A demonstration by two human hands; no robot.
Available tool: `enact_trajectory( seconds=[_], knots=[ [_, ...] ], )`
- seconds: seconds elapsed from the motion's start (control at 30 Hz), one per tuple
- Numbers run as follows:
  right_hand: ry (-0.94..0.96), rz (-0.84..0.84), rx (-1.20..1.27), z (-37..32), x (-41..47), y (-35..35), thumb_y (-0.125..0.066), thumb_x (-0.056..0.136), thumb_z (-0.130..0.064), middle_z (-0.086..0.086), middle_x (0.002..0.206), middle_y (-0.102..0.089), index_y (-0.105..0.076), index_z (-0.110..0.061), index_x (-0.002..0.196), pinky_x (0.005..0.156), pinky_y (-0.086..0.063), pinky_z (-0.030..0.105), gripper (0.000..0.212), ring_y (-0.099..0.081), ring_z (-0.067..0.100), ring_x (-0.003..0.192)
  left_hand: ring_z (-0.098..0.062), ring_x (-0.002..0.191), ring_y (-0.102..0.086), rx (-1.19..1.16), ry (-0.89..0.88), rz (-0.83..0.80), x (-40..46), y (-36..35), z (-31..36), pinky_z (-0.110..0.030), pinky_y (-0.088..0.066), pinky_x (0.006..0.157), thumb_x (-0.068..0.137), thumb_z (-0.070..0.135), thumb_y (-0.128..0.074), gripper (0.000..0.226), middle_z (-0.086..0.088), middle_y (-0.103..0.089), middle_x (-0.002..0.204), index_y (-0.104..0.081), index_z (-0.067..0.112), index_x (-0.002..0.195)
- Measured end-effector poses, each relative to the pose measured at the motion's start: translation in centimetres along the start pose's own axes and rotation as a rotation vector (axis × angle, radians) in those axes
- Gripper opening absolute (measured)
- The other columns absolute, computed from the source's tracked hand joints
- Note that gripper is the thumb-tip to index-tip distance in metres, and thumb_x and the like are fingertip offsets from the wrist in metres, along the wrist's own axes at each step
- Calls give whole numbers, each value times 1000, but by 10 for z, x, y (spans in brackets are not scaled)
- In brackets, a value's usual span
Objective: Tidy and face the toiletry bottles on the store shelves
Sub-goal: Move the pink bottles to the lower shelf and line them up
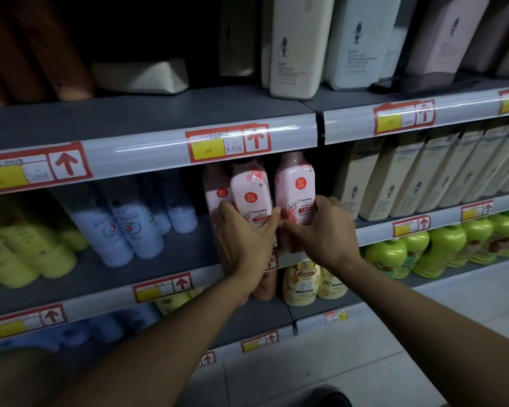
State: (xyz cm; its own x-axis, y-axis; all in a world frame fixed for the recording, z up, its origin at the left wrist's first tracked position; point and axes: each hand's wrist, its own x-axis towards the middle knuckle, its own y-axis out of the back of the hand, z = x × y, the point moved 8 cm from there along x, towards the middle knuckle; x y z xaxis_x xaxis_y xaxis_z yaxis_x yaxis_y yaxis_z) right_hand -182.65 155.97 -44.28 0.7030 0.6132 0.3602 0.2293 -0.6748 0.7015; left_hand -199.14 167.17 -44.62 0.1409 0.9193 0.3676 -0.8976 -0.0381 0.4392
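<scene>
At the centre of the frame, 2 pink bottles are gripped low on the middle shelf (171, 254): the left hand (243, 245) is curled round the left bottle (252, 198), the right hand (325, 233) round the right bottle (296, 189). They are judged full, stiff, fairly heavy and slick-wrapped; lower-body holds suit. Their bases are hidden by the hands, their caps cut off by the price rail (227, 145). A third bottle (215, 192) behind is hard to make out.

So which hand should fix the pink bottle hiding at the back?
Probably the left hand. It grips the front pink Camellia bottle, right beside the half-hidden pink bottle. The right hand holds the other pink bottle, farther away.
</scene>
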Motion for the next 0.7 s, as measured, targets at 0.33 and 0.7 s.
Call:
enact_trajectory(
  seconds=[0.33,0.7],
  knots=[
    [23,30,95,7,-3,-15,-88,71,-52,3,113,-54,-57,-13,120,77,-51,36,70,-57,21,96,-26,110,-60,-19,60,-31,-1,-19,-21,-42,-58,83,65,60,-89,79,-5,-56,121,-47,14,114],
    [49,-79,62,7,-12,-30,-79,84,-36,8,125,-69,-35,-26,137,83,-58,52,69,-67,35,109,-19,99,-69,-66,-4,-107,5,-20,-48,-46,-62,80,84,29,-84,42,4,-62,111,-44,31,97]
  ],
)
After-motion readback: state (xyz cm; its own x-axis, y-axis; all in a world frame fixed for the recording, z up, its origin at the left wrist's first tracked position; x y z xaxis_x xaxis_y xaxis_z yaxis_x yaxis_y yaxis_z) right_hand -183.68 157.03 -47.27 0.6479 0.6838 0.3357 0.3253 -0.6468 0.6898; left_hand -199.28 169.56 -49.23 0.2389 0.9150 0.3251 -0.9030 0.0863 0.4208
